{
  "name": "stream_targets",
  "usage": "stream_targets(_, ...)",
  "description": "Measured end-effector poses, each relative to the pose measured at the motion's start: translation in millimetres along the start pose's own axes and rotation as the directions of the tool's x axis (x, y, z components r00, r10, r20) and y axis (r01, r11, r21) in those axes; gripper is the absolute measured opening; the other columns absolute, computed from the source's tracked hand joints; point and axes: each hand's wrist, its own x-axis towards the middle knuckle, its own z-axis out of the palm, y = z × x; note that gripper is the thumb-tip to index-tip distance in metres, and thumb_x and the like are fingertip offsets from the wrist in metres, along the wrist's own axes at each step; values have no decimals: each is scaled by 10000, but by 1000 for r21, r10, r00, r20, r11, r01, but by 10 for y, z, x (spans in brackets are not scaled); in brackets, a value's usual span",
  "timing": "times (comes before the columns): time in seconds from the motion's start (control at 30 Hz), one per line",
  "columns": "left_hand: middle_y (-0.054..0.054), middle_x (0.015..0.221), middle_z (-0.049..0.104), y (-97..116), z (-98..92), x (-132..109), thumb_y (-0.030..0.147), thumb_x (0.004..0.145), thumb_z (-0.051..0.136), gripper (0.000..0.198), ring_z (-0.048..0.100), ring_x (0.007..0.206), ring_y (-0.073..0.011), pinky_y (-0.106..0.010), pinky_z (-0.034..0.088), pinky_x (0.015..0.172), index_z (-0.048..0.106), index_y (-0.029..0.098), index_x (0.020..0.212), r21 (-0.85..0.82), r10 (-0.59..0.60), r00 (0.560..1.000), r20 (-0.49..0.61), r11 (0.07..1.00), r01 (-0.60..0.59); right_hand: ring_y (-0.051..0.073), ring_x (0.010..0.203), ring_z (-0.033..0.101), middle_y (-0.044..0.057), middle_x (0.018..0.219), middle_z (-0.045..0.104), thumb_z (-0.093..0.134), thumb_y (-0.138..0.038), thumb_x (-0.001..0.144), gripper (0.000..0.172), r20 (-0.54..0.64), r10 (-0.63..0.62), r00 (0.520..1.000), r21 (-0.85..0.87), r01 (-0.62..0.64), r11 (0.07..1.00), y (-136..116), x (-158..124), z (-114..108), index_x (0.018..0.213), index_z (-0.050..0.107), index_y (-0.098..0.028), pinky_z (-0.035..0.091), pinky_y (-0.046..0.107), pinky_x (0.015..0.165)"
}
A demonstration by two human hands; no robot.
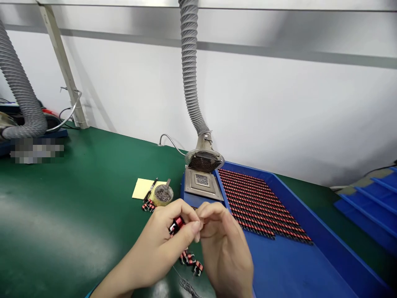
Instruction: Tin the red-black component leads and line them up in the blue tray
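Observation:
My left hand point(163, 246) and my right hand point(228, 248) meet in front of me, thumbs and forefingers pinched together. What lies between the fingertips is too small and hidden to make out. In the gap of my left hand shows a red-and-black wound coil point(178, 223); whether it is held or lies behind the fingers I cannot tell. Below the hands, several loose coils point(189, 258) with metal clips rest on the green table point(93, 194). A twisted bundle of thin grey wire point(187, 286) lies at the front edge of view.
A blue tray point(279, 265) holds rows of coils point(260, 203). Behind my hands sits a metal plate unit point(203, 188) under a fume hood point(204, 160) on a grey hose point(190, 62). A small pot point(163, 195), pen point(151, 189) and yellow paper point(139, 187) stand left. Blue trays point(372, 207) are far right.

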Motion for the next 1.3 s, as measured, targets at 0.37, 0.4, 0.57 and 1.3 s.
stream_targets(0.37, 56, 648, 456, 3, -42, 22, 251, 884, 509, 146, 392, 616, -77, -195, 324, 582, 537, 171, 765, -1, -4, 999, -37, 1000, 4, 82, 667, 590, -34, 718, 627, 645, -240, 825, 46, 104, -150, 983, -461, 181, 869, -3, 38, -179, 807, 676, -268, 489, 118, 619)
stream_targets(0.4, 56, 646, 452, 1, -42, 21, 250, 884, 507, 144, 389, 615, -78, -196, 322, 582, 537, 171, 767, -3, -3, 999, -40, 1000, 3, 85, 662, 590, -31, 710, 627, 651, -239, 819, 44, 96, -159, 983, -467, 186, 865, -3, 41, -173, 792, 676, -263, 490, 121, 614)
stream_targets(0.57, 54, 653, 440, -2, -44, 18, 256, 880, 509, 148, 379, 616, -79, -201, 311, 578, 536, 169, 764, -28, -12, 999, -42, 1000, 10, 98, 613, 584, -16, 659, 623, 677, -226, 788, 66, 66, -202, 977, -453, 210, 867, -14, 63, -137, 725, 685, -242, 490, 146, 560)
stream_targets(1.3, 33, 715, 512, 20, -85, 9, 267, 904, 470, 168, 447, 670, -85, -191, 362, 631, 541, 171, 785, 80, 10, 1000, -22, 997, -9, 153, 753, 634, 11, 833, 677, 575, -56, 813, 308, 428, -396, 812, -698, 576, 427, -183, 24, -214, 1030, 632, -267, 494, 253, 693)
